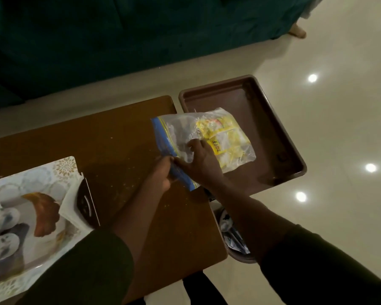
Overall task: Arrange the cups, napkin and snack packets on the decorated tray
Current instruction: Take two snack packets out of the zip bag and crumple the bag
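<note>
Holding a clear zip bag [201, 139] by its blue sealing strip, both hands meet over the right end of the brown table [123, 137]. Inside the bag sit yellow snack packets [223, 137], bunched toward its far side; their number cannot be told. The left hand [162, 175] has its fingers curled tight around the near end of the blue strip. The right hand [199, 164] lies over the bag just beside it, thumb and fingers pinching the plastic below the strip. The bag hangs partly over the table's edge and partly over a dark brown tray [282, 137] that stands just past that edge.

Well apart, at the table's left end, lies the decorated tray [42, 175], white with gold flower patterns and a brown bird picture. White cups [0, 219] rest on its left side, cut off by the frame edge. A folded white napkin [72, 205] sits at its right edge, against a dark flat object [87, 202].

Below the table's right side, a small bin [233, 236] holds scraps on the pale glossy floor [328, 95].
</note>
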A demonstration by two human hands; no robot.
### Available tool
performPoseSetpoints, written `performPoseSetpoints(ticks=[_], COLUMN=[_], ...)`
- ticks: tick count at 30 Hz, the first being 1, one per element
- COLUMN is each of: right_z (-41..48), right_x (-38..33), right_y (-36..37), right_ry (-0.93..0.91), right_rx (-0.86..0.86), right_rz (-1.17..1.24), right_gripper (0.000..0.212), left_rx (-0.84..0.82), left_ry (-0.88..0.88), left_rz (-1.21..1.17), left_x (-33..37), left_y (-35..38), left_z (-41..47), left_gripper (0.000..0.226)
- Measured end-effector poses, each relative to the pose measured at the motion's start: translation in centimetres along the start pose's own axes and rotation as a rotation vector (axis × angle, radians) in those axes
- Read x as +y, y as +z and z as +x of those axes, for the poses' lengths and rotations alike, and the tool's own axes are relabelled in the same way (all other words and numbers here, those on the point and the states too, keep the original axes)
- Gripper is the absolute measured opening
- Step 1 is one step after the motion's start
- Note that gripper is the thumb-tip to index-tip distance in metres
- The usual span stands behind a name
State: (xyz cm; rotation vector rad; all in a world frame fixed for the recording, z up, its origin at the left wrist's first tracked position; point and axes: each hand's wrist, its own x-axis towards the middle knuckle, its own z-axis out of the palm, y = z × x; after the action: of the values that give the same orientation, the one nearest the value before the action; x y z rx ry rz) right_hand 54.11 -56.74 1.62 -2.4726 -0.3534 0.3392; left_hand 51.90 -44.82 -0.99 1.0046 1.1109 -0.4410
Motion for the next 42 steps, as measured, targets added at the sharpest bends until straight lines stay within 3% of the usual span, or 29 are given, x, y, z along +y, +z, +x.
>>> performPoseSetpoints(ticks=[5,8,10,13,16,20,29,36,39,42], right_z=[0.1,0.1,0.3,0.8,1.3,1.9,3.1,2.7,1.4,-0.2], right_x=[0.2,0.3,0.5,0.9,1.4,1.5,-2.1,-7.2,-7.3,-7.2], right_y=[-0.4,-1.4,-2.3,-3.8,-5.5,-8.0,-13.7,-14.2,-12.5,-10.3], right_ry=[0.006,-0.017,-0.019,0.002,0.04,0.086,0.03,0.019,0.118,0.17], right_rx=[-0.022,0.028,0.067,0.134,0.227,0.338,0.548,0.492,0.36,0.072], right_rz=[0.084,0.122,0.145,0.138,0.162,0.193,0.327,0.342,0.336,0.189], right_gripper=[0.048,0.04,0.032,0.017,0.01,0.009,0.007,0.009,0.011,0.011], left_rx=[0.01,-0.014,-0.033,-0.056,-0.067,-0.064,-0.195,-0.003,0.03,0.141], left_ry=[0.067,0.146,0.183,0.235,0.265,0.348,0.596,0.826,0.817,0.773], left_rz=[-0.006,-0.011,-0.024,-0.032,-0.019,0.012,-0.057,-0.208,-0.039,0.237], left_x=[0.4,1.0,1.4,2.1,2.8,3.8,7.1,10.9,10.2,7.6], left_y=[0.2,1.1,1.8,2.7,4.0,5.5,7.1,0.0,-4.1,-6.4], left_z=[0.2,-0.3,-0.6,-0.9,-1.5,-2.6,-7.9,-12.9,-13.0,-12.2], left_gripper=[0.005,0.014,0.003,0.013,0.008,0.022,0.016,0.014,0.009,0.01])
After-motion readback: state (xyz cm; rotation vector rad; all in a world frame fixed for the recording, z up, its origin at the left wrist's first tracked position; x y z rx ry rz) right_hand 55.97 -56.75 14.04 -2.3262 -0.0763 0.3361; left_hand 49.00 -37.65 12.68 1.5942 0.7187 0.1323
